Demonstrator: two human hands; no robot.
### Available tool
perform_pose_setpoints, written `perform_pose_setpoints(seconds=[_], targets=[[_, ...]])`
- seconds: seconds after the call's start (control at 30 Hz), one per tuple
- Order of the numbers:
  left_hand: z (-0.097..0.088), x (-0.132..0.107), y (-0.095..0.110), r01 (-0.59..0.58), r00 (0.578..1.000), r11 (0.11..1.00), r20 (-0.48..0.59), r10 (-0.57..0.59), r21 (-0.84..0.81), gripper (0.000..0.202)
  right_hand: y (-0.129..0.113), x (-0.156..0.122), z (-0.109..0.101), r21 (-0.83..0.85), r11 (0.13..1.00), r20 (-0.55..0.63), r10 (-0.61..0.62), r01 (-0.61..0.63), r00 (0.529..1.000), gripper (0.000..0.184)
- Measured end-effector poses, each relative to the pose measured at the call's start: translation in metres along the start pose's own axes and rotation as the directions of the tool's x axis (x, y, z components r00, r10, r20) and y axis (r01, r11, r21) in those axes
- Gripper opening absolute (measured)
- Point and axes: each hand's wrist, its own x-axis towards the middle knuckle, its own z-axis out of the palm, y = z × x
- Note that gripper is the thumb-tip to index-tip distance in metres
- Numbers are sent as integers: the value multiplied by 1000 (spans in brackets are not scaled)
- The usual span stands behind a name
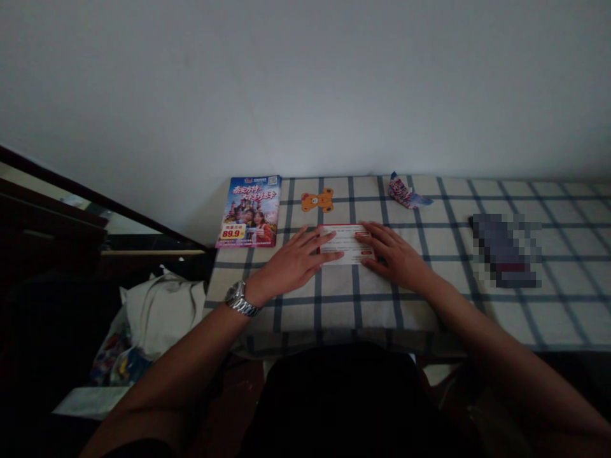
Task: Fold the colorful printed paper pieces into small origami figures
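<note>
A small white printed sheet (344, 245) with a red edge lies on the checked tablecloth (334, 315), in front of me. My left hand (298, 257) rests on its left side, palm down with fingers stretched out and apart. On the right side of the sheet lies my right hand (396, 254), its fingers also spread and touching the paper. A stack of colourful flyers (251, 213), the top one marked 89.9, is to the left of my left hand. A crumpled piece of the same sort of printed paper (407, 193) lies beyond my right hand.
An orange teddy bear figure (317, 200) is near the back of the cloth. To the right lies a dark, pixelated flat object (506, 251). A white wall (305, 89) borders the table. A white bag (162, 312) with things in it stands below on the left.
</note>
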Motion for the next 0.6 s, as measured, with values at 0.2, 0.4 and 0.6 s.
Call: perform_pose_setpoints(seconds=[0.2,0.4,0.6], targets=[[5,-1,-2,12,1000,1000,23,-12,-10,52,-1,-2,-3,-13,1000,13,-10,10,1000,56],[8,-3,-2,10,1000,1000,10,-10,-26,52,5,-11,-8,-24,1000,58,-11,12,998,53],[7,-2,-3,9,1000,999,16,-8,-32,51,13,-13,-12,6,998,111,-61,60,992,57]])
